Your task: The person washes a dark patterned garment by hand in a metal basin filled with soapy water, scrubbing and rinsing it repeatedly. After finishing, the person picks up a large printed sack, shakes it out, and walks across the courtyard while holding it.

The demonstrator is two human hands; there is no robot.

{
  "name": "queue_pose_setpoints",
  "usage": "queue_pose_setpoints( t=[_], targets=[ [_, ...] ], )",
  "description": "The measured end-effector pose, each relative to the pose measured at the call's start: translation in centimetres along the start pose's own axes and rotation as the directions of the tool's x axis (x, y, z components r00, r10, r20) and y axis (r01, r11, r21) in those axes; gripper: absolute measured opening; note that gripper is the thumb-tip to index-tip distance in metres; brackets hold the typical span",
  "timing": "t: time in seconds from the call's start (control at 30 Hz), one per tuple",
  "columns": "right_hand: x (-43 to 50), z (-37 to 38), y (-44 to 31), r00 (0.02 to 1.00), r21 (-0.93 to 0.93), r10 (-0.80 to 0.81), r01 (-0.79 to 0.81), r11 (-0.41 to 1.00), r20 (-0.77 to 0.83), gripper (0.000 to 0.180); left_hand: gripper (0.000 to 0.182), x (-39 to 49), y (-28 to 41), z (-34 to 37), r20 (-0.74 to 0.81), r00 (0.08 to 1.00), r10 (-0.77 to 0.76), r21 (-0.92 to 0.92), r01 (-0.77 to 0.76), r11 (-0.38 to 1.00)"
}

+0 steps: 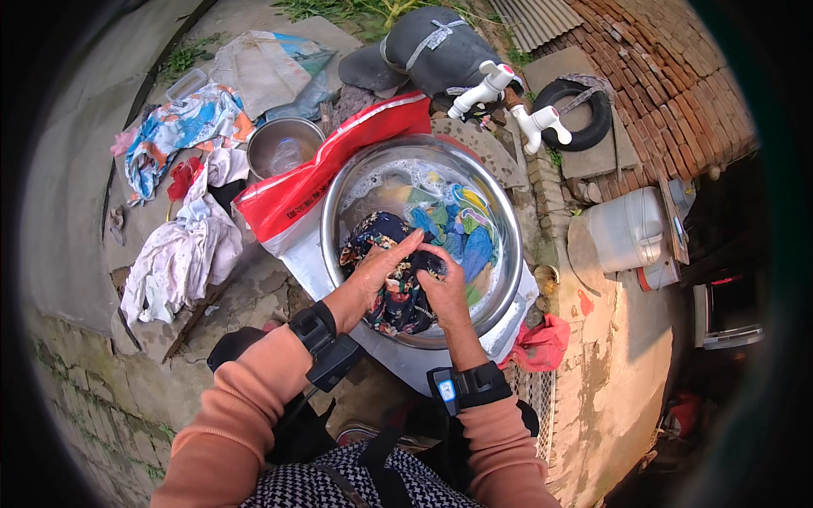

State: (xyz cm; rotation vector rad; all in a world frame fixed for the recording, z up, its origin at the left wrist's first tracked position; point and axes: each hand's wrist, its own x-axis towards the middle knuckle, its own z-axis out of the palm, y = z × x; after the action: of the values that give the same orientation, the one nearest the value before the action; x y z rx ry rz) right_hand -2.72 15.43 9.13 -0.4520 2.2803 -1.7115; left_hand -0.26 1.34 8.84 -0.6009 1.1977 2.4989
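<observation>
A large steel basin [508, 222] with soapy water stands before me. Both my hands are over its near half, on a wet dark floral cloth [397, 289]. My left hand [381, 267] grips the cloth's left part, thumb pointing up and right. In my right hand [444, 279] a dark bunched fold is pinched between thumb and fingers. The two hands almost meet at the thumb and fingertips. Behind them a blue, green and yellow cloth [473, 235] lies partly under the suds. The floral cloth's lower layers are hidden by my hands and the water.
Two white plastic taps [486, 89] jut over the basin's far right. A red plastic sack [336, 159] lies along its far left rim. Left are a steel pot [286, 124], pale clothes [190, 254] and a patterned cloth [184, 136]. A white bucket [625, 228] stands right.
</observation>
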Motion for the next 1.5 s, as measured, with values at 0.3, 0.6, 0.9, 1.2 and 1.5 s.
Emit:
queue_pose_setpoints(
  t=[0.3,0.6,0.9,1.2,1.5],
  targets=[
    [-1.8,1.5,-1.1,0.992,-0.185,-0.091,0.073,0.980,-0.089,0.035,0.026,1.2,-2.0,-0.7,0.149,0.987,-0.062,-0.268,0.101,0.958],
    [-2.9,4.1,-2.0,0.874,-0.407,-0.478,0.405,0.819,-0.091,0.049,0.022,1.9,-1.5,-1.6,0.018,1.000,0.010,-0.473,0.000,0.881],
    [0.6,3.2,-1.2,0.926,-0.479,-0.143,-0.046,0.877,-0.350,0.038,0.027,0.9,-2.4,-0.1,-0.129,0.991,0.023,-0.384,-0.071,0.921],
    [0.4,3.2,-0.2,0.942,-0.238,-0.050,-0.032,0.971,-0.331,0.043,0.028,1.2,-3.0,0.0,0.010,0.984,-0.178,-0.442,0.164,0.882],
    [-2.1,2.3,0.4,0.926,-0.414,-0.346,0.376,0.829,0.149,0.061,0.027,1.8,-1.7,-2.1,0.073,0.990,-0.119,-0.518,0.140,0.844]
  ],
)
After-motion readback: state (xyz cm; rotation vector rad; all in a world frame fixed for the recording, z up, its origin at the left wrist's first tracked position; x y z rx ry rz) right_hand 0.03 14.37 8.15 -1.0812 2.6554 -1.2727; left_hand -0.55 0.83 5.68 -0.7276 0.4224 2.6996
